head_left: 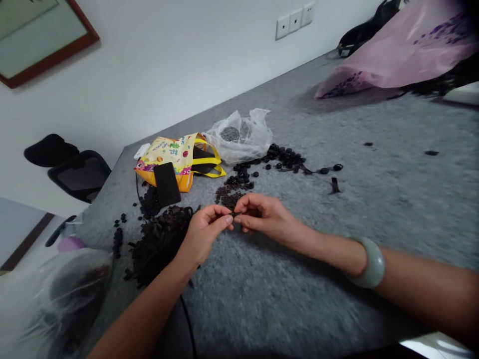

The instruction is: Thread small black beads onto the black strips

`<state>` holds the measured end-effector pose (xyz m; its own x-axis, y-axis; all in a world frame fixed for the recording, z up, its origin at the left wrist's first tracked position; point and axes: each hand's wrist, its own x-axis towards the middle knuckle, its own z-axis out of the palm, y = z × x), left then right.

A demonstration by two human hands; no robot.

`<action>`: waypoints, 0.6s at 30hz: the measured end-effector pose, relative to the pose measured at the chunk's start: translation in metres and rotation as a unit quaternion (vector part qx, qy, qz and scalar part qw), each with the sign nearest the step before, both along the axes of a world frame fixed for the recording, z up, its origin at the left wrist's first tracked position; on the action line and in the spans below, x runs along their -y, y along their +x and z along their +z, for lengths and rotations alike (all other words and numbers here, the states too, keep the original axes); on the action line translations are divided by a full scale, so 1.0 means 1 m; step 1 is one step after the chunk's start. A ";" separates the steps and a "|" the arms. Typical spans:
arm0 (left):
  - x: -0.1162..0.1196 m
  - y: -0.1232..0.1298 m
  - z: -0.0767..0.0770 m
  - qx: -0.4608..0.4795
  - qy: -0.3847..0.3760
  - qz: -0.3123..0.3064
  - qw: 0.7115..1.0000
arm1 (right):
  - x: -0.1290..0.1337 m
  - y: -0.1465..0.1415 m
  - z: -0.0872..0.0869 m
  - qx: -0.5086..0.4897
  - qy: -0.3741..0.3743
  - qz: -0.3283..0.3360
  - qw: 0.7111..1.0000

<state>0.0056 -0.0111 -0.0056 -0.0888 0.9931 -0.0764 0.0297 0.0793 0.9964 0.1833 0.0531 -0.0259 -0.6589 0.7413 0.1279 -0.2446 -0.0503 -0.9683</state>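
My left hand (209,227) and my right hand (260,214) meet above the grey table (374,209), their fingertips pinched on a small dark piece (235,214) between them. Its exact shape is too small to tell. Just behind the fingers lies a scatter of small brown-black bits (228,193). Black round pieces (286,157) are heaped farther back. Left of my left hand is a large pile of dark strips (157,244). A pale green bangle (370,263) circles my right wrist.
A yellow patterned bag (168,152) has a black phone (167,184) leaning on it. Beside it sits a clear plastic bag (243,137) with grey contents. A pink bag (392,55) lies at the back right. A black cable (188,324) runs near my left forearm.
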 end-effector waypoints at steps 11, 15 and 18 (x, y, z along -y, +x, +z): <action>0.000 -0.001 0.002 0.016 0.002 0.015 1.000 | -0.001 0.002 0.002 0.032 -0.051 0.027 0.998; 0.000 -0.002 0.001 -0.045 0.009 0.010 0.999 | 0.000 0.003 0.003 0.059 -0.017 0.005 0.998; 0.001 0.000 0.004 -0.071 0.016 0.015 0.997 | 0.000 0.004 0.003 0.063 -0.001 0.009 0.998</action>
<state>0.0052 -0.0121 -0.0018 -0.1257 0.9916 -0.0293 0.1682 0.0504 0.9845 0.1873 0.0530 -0.0232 -0.6826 0.7297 0.0414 -0.1195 -0.0556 -0.9913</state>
